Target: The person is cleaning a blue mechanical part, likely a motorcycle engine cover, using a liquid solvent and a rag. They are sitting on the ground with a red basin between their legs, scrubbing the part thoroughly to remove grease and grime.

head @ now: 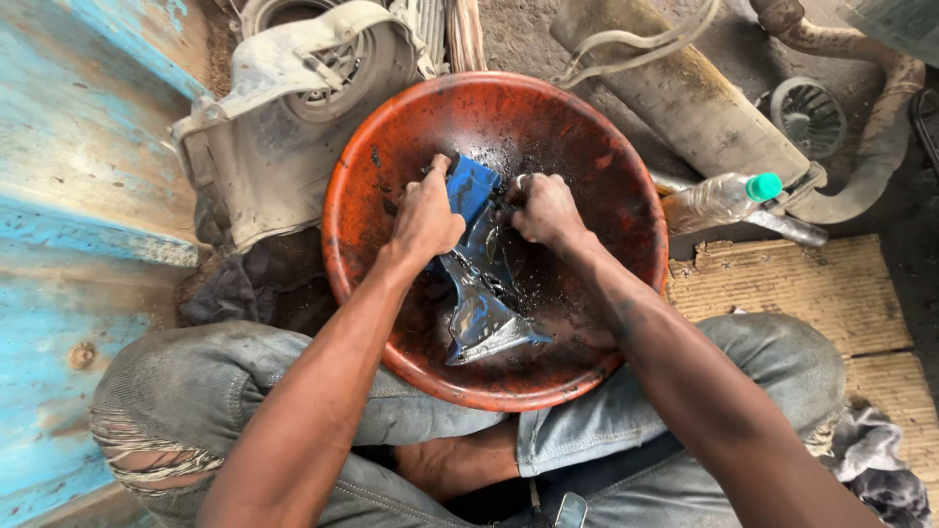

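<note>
2 hands work inside the orange basin (pixel 626 166): left hand (pixel 426 217) pinches the blue plastic pouch (pixel 476 284) at its top, right hand (pixel 544 207) is clenched on a small greasy part, scrubbing seemingly underway; firmer grip needed next.

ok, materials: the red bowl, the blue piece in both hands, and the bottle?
Bowl: probably plastic, glossy orange-red, smeared with black grime.
Blue piece: looks like thin shiny plastic or painted sheet; it glints wet and oily, so hard to tell. Left hand and right hand grip it.
Bottle: clear plastic, green cap.
</note>
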